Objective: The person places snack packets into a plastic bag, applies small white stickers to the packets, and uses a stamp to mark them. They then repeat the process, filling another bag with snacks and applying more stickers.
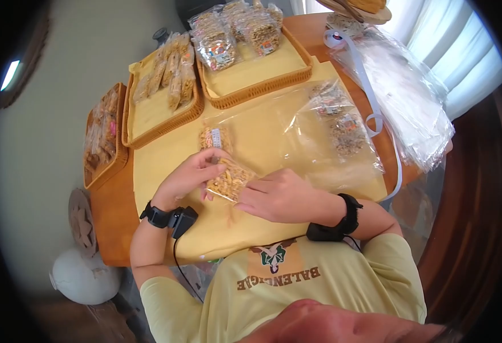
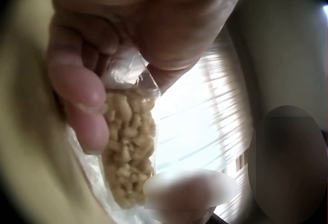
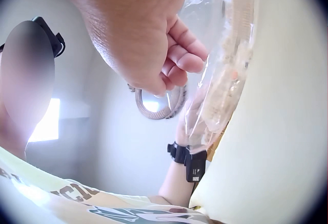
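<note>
A clear packet of golden, lumpy crunchy snack [image 1: 228, 180] is held between my two hands above the yellow cloth. My left hand [image 1: 197, 170] grips its left end, with the thumb on top. In the left wrist view, the fingers [image 2: 84, 93] curl beside the packet [image 2: 128, 147], and its clear film bunches under the palm. My right hand [image 1: 279, 195] pinches the right end; in the right wrist view its fingers [image 3: 187, 60] curl at the plastic film. Just beyond the left hand lies another snack packet [image 1: 214, 138] with a white label.
Three wicker trays, at left [image 1: 126, 154], middle [image 1: 165, 126] and back [image 1: 251, 94], hold bagged snacks. On the right, a large clear bag [image 1: 296, 134] lies with labelled packets [image 1: 348, 137]. Beyond it are a white ribbon [image 1: 356, 63] and a stack of clear plastic bags [image 1: 405, 97].
</note>
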{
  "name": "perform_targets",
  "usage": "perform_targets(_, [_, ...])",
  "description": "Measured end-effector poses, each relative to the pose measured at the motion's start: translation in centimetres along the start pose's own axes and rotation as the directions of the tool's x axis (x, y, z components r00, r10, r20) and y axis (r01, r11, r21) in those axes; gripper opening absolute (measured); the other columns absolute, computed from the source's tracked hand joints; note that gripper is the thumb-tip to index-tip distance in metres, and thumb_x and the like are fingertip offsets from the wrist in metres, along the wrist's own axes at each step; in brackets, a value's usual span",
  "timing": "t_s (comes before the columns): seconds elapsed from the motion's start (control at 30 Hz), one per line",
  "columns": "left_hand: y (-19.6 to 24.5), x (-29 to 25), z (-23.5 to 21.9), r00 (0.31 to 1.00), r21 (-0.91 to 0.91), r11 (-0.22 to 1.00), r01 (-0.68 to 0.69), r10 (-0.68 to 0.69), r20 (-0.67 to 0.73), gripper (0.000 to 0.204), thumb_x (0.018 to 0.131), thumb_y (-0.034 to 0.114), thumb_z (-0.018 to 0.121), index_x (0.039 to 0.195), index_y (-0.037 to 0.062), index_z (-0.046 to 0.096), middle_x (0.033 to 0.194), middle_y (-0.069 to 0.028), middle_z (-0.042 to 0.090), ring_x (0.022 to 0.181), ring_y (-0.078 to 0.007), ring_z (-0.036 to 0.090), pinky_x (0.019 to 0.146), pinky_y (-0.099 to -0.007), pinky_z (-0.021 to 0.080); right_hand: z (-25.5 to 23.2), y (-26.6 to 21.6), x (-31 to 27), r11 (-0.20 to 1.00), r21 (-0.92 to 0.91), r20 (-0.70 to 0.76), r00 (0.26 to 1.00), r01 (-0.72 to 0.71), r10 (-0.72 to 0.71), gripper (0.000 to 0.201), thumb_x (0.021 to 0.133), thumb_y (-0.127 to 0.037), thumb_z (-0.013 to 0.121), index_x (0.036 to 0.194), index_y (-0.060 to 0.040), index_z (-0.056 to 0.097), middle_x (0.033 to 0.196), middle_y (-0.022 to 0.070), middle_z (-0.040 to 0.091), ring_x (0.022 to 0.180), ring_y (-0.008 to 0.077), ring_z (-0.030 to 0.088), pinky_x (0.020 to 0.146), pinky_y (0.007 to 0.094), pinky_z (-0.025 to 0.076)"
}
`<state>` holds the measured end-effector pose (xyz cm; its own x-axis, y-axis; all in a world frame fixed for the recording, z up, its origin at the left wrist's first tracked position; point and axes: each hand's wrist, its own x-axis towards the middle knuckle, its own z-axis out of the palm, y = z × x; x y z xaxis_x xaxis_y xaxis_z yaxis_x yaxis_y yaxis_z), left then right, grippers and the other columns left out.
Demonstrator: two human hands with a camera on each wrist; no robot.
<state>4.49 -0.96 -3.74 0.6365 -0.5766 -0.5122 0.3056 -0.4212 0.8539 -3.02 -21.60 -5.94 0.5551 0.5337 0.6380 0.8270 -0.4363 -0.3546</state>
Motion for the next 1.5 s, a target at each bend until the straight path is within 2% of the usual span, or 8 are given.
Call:
perform_targets(0.33, [2.6, 6.1, 3.4, 0.981, -0.076, 0.980, -0.185, 0.180, -0.067, 0.037, 0.089, 0.025, 0.052, 0.121, 0.0096, 0.040, 0.076, -0.0043, 0.055, 0.056, -0.0125, 0.058, 0.046, -0.0238, 0.048, 0.0, -0.1, -0.2, 0.997, 0.008, -0.065, 0.995, 0.077, -0.076, 0.015, 0.077, -0.014, 0.057, 0.071, -0.0055, 0.047, 0.060, 0.0046, 0.045, 0.049, 0.0184, 0.051, 0.043, 0.0287, 0.043])
perform_targets(0.5, [3.0, 8.7, 5.7, 0.957, -0.310, 0.949, -0.062, 0.145, 0.252, 0.041, 0.087, 0.027, 0.055, 0.119, 0.0104, 0.034, 0.081, -0.0062, 0.057, 0.066, -0.0148, 0.059, 0.056, -0.0249, 0.049, 0.2, -0.4, -0.2, 0.995, -0.027, -0.099, 0.990, 0.098, -0.100, 0.016, 0.078, -0.016, 0.058, 0.072, -0.0060, 0.046, 0.059, 0.0046, 0.042, 0.048, 0.0170, 0.049, 0.042, 0.0284, 0.041])
perform_targets(0.73, [4.8, 9.2, 9.2, 0.839, -0.106, 0.994, 0.006, 0.053, 0.541, 0.038, 0.088, 0.026, 0.055, 0.117, 0.0103, 0.035, 0.079, -0.0047, 0.057, 0.067, -0.0144, 0.060, 0.059, -0.0253, 0.049, 0.8, -0.1, -0.1, 0.992, -0.032, -0.155, 0.980, 0.118, -0.122, 0.018, 0.081, -0.017, 0.053, 0.070, -0.0051, 0.045, 0.056, 0.0063, 0.048, 0.047, 0.0194, 0.052, 0.040, 0.0312, 0.040])
perform_targets(0.93, [2.8, 10.7, 10.1, 0.811, 0.059, 0.911, -0.407, 0.331, 0.482, 0.037, 0.088, 0.024, 0.054, 0.118, 0.0106, 0.036, 0.080, -0.0019, 0.058, 0.071, -0.0098, 0.058, 0.061, -0.0228, 0.047, 0.6, -0.2, -0.3, 0.987, -0.011, -0.140, 0.977, 0.160, -0.160, 0.018, 0.080, -0.017, 0.053, 0.069, -0.0046, 0.046, 0.055, 0.0069, 0.049, 0.047, 0.0200, 0.053, 0.042, 0.0309, 0.041])
perform_targets(1.0, [3.4, 10.5, 9.9, 0.821, 0.138, 0.960, -0.242, 0.127, 0.557, 0.041, 0.087, 0.022, 0.055, 0.121, 0.0093, 0.037, 0.105, -0.0025, 0.054, 0.091, -0.0080, 0.053, 0.073, -0.0191, 0.043, 0.6, -0.4, -0.3, 0.990, 0.031, -0.104, 0.986, 0.135, -0.132, 0.019, 0.080, -0.018, 0.053, 0.069, -0.0041, 0.046, 0.055, 0.0072, 0.049, 0.048, 0.0212, 0.054, 0.042, 0.0316, 0.042])
perform_targets(1.1, [4.0, 10.3, 9.5, 0.825, 0.088, 0.984, -0.155, 0.079, 0.560, 0.036, 0.087, 0.022, 0.054, 0.119, 0.0100, 0.041, 0.094, -0.0028, 0.058, 0.071, -0.0072, 0.054, 0.064, -0.0207, 0.045, 0.5, -0.5, -0.4, 0.988, 0.083, -0.074, 0.989, 0.131, -0.126, 0.019, 0.081, -0.018, 0.053, 0.070, -0.0037, 0.046, 0.056, 0.0075, 0.050, 0.049, 0.0224, 0.055, 0.042, 0.0327, 0.043])
perform_targets(1.43, [5.7, 11.3, 11.2, 0.775, -0.028, 0.971, -0.238, 0.207, 0.597, 0.043, 0.086, 0.027, 0.053, 0.123, 0.0085, 0.042, 0.093, -0.0002, 0.056, 0.068, -0.0047, 0.053, 0.053, -0.0192, 0.043, 0.5, -0.7, -0.3, 0.973, 0.111, -0.103, 0.976, 0.201, -0.190, 0.012, 0.074, -0.013, 0.054, 0.074, -0.0058, 0.045, 0.063, 0.0037, 0.044, 0.056, 0.0153, 0.053, 0.043, 0.0286, 0.043])
perform_targets(1.5, [6.3, 10.9, 11.5, 0.672, -0.121, 0.991, 0.048, 0.058, 0.738, 0.049, 0.087, 0.030, 0.052, 0.129, 0.0108, 0.035, 0.093, -0.0019, 0.057, 0.070, -0.0049, 0.054, 0.056, -0.0203, 0.044, 0.2, -0.9, -0.3, 0.975, 0.117, -0.077, 0.980, 0.191, -0.183, 0.012, 0.075, -0.014, 0.055, 0.075, -0.0052, 0.046, 0.064, 0.0039, 0.045, 0.056, 0.0157, 0.054, 0.044, 0.0284, 0.043])
